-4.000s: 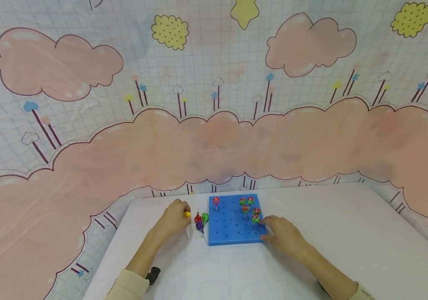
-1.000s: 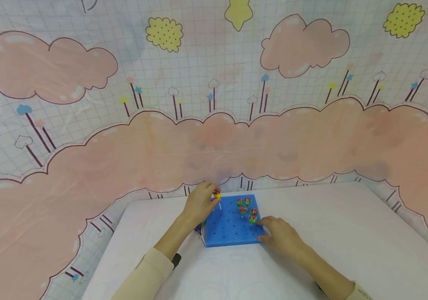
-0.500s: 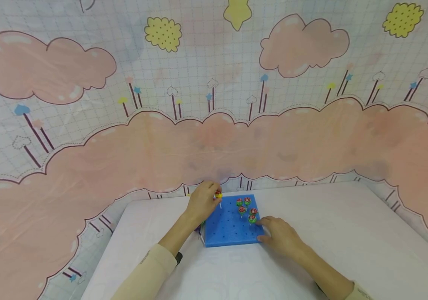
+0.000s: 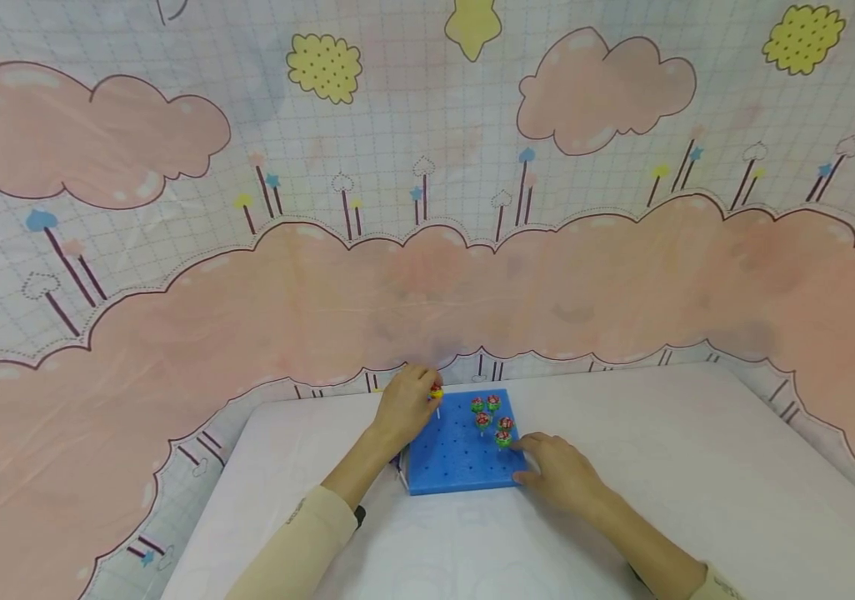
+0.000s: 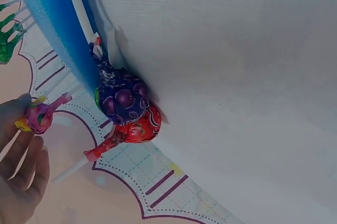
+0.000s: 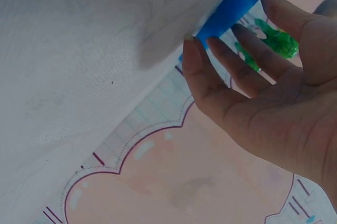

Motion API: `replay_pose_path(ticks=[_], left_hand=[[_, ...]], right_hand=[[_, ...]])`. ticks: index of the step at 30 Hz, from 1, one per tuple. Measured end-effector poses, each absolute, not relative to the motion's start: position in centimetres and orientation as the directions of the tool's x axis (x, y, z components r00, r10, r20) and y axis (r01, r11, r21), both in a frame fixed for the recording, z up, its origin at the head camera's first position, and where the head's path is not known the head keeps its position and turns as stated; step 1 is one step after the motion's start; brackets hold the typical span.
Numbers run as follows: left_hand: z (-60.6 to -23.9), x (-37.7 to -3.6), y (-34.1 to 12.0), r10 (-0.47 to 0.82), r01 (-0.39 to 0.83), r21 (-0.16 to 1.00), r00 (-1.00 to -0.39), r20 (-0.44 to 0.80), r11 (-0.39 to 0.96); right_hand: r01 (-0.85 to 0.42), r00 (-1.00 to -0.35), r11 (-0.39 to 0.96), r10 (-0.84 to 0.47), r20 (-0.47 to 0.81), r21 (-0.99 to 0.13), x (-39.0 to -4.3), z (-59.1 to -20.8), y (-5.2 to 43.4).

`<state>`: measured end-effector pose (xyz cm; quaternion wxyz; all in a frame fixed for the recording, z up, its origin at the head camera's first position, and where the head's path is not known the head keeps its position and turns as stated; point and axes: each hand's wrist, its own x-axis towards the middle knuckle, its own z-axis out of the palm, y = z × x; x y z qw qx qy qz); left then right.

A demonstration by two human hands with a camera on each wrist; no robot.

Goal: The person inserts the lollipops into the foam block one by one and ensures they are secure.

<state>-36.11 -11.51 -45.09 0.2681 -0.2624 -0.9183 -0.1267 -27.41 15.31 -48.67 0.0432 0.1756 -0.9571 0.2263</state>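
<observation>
Over the far left corner of a blue pegboard (image 4: 442, 457), my left hand (image 4: 402, 407) pinches a yellow lollipop (image 4: 437, 395), its white stick pointing down at the board. A pink lollipop (image 5: 39, 118) shows right by those fingers in the left wrist view; in the head view the hand hides it. My right hand (image 4: 562, 471) touches the board's right edge with spread fingers (image 6: 196, 58). Several green-and-red lollipops (image 4: 483, 421) stand upright in holes on the board's right half, close to that hand.
Against the board's left side lie a purple lollipop (image 5: 124, 98) and a red lollipop (image 5: 138, 129), mostly hidden by the left arm in the head view. The white tabletop (image 4: 652, 433) meets a patterned cloth backdrop (image 4: 367, 292) behind the board.
My left hand has carried the yellow lollipop from left of the board to its far left corner; in the last half second it has dipped slightly. The right hand stays at the board's edge.
</observation>
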Motion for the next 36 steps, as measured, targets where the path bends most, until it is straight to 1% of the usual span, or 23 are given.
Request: replay_pose_path(ticks=[18, 36], left_hand=[[-45.6, -36.2, -11.2, 0.419, 0.544, 0.068, -0.713, 0.563, 0.836], [-46.3, -36.3, -11.1, 0.409, 0.507, 0.073, -0.765, 0.498, 0.859]], right_hand=[[-0.355, -0.935, 0.839, -0.317, 0.159, -0.413, -27.4, -48.7, 15.3], [-0.368, -0.929, 0.837, -0.322, 0.180, -0.404, -27.3, -48.8, 15.4]])
